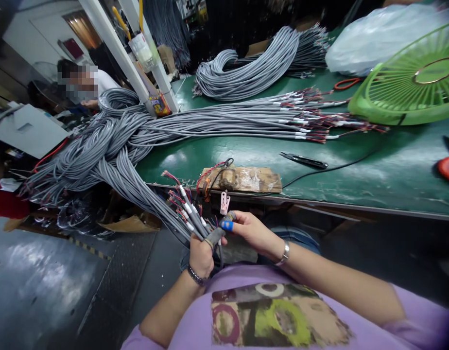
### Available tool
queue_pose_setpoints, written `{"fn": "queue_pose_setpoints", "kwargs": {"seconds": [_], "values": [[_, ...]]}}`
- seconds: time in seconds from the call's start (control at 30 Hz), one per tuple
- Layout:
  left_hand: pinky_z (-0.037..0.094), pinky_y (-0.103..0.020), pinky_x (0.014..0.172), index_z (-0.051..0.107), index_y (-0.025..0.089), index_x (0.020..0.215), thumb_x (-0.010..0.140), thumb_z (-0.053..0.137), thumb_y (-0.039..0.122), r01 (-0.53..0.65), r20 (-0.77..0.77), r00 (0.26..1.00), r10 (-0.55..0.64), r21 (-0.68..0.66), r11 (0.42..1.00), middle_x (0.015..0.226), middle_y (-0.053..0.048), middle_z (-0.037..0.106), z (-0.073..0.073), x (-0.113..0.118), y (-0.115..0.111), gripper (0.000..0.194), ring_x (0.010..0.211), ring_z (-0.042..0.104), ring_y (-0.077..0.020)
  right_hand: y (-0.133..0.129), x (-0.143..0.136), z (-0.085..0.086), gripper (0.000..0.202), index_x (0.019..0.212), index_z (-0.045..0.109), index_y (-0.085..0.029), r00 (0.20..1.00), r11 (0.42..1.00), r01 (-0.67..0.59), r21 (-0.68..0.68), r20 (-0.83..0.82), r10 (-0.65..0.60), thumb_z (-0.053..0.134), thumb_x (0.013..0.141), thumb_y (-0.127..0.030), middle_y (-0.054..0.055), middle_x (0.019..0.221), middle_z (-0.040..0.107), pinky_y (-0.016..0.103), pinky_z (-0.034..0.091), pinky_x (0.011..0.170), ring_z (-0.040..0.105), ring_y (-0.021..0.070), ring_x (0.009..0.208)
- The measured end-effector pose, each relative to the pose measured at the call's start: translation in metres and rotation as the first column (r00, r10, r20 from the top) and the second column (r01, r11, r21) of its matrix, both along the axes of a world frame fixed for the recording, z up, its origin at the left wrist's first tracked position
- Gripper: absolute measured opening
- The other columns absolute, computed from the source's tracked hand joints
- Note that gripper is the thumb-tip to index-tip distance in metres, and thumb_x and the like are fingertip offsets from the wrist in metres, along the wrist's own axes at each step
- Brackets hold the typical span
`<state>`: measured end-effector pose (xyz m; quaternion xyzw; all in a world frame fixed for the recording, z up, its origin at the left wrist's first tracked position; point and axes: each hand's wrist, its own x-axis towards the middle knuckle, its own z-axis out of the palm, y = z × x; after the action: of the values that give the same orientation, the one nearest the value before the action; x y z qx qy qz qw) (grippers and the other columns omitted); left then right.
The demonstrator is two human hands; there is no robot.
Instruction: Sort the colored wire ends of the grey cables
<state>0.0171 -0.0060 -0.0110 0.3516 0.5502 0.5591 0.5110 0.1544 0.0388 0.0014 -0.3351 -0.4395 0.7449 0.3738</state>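
Observation:
My left hand (201, 256) is closed round grey cables (162, 214) whose stripped ends, with white sleeves and red and dark thin wires, fan out above the fist. Dark grey coverings wrap some of my fingers. My right hand (251, 234), with blue tape on its thumb, is pinched shut right beside the left thumb, near the wire ends. What lies between its fingertips is too small to make out. Just above the right fingertips a pink clip (225, 202) stands at the table edge, in front of a wooden block (242, 180) with red and black leads.
Long grey cables (217, 121) lie across the green table (210, 155), with a coiled bundle (250, 73) behind. Black tweezers (303, 160), a green fan (406, 82), a plastic bag (381, 39) and red-handled scissors (448, 169) are on the right. A person (104, 80) is at the far left.

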Motion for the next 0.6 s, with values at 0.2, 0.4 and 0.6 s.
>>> {"fn": "queue_pose_setpoints", "kwargs": {"seconds": [0.2, 0.4, 0.6], "values": [[0.048, -0.027, 0.055, 0.067, 0.014, 0.06, 0.065, 0.075, 0.032, -0.06, 0.037, 0.997, 0.061, -0.023, 0.998, 0.048, -0.001, 0.063, 0.002, 0.0, 0.002, 0.02, 0.05, 0.061, -0.0158, 0.003, 0.002, -0.005, 0.034, 0.06, 0.057, -0.016, 0.992, 0.996, 0.088, 0.002, 0.091, -0.088, 0.078, 0.061, -0.044, -0.004, 0.053, 0.053, 0.024, 0.031, 0.054, 0.04, 0.0082, 0.052], [0.046, -0.025, 0.051, 0.063, 0.014, 0.053, 0.065, 0.074, 0.035, -0.025, 0.003, 1.0, 0.025, -0.032, 0.999, 0.047, -0.002, 0.061, 0.007, 0.003, 0.003, 0.026, 0.047, 0.059, -0.015, 0.004, -0.001, -0.001, 0.033, 0.073, 0.057, -0.017, 1.0, 1.0, -0.028, -0.011, -0.002, 0.028, 0.073, 0.069, -0.046, -0.002, 0.056, 0.059, 0.025, 0.036, 0.056, 0.05, 0.011, 0.055], [0.046, -0.025, 0.051, 0.064, 0.014, 0.052, 0.065, 0.075, 0.033, 0.011, -0.004, 1.0, -0.011, -0.017, 1.0, 0.046, -0.001, 0.06, 0.007, 0.003, 0.001, 0.026, 0.046, 0.058, -0.0144, 0.004, -0.005, 0.009, 0.038, 0.074, 0.052, -0.018, 0.995, 0.995, -0.098, 0.0, -0.032, 0.097, 0.075, 0.066, -0.046, -0.003, 0.056, 0.06, 0.026, 0.04, 0.056, 0.053, 0.0113, 0.051]]}}
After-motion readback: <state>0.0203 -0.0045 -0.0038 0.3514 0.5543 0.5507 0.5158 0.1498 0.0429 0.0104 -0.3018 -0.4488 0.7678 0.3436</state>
